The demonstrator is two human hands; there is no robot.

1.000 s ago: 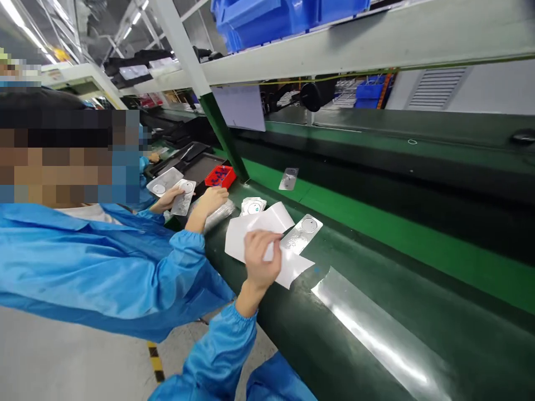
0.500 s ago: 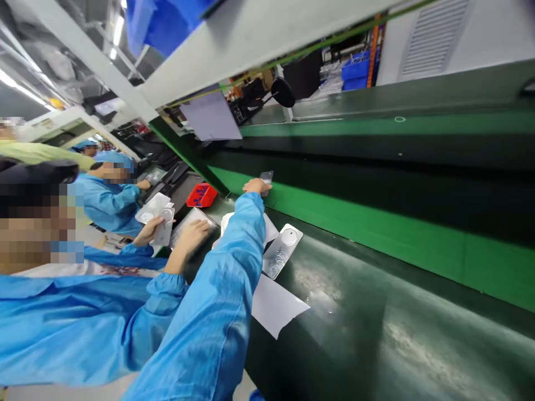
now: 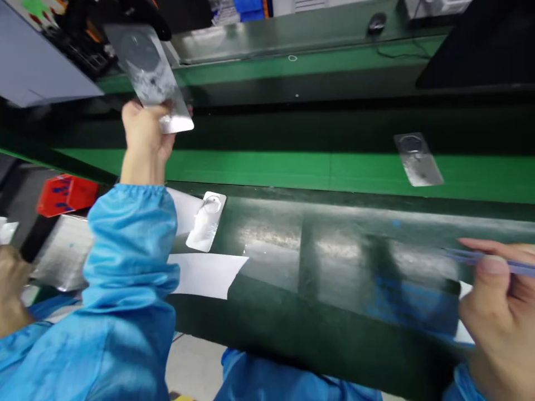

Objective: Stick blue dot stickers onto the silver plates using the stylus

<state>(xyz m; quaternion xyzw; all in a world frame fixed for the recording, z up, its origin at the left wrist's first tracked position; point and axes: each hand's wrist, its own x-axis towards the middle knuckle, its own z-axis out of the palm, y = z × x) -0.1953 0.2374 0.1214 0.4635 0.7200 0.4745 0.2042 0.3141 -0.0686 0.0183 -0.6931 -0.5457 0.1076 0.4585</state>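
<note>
A worker in blue sleeves lifts a clear, silvery pack (image 3: 152, 81) in the left hand (image 3: 144, 131), its fingers closed on the lower end, above a dark green channel (image 3: 259, 128) behind the worktop (image 3: 267, 323). At far right, the thumb and fingers of the right hand (image 3: 497, 312) grip a slim, translucent bluish tool (image 3: 520, 268), blurred at its tip, over the worktop. A second pack (image 3: 204, 225), with a round recess at its upper end, lies next to white paper (image 3: 204, 275), just right of the left sleeve. A third pack (image 3: 419, 161) sits in the channel on the right. At left, a red bin (image 3: 83, 193) holds blue pieces, near a co-worker's blurred hand (image 3: 12, 284).
</note>
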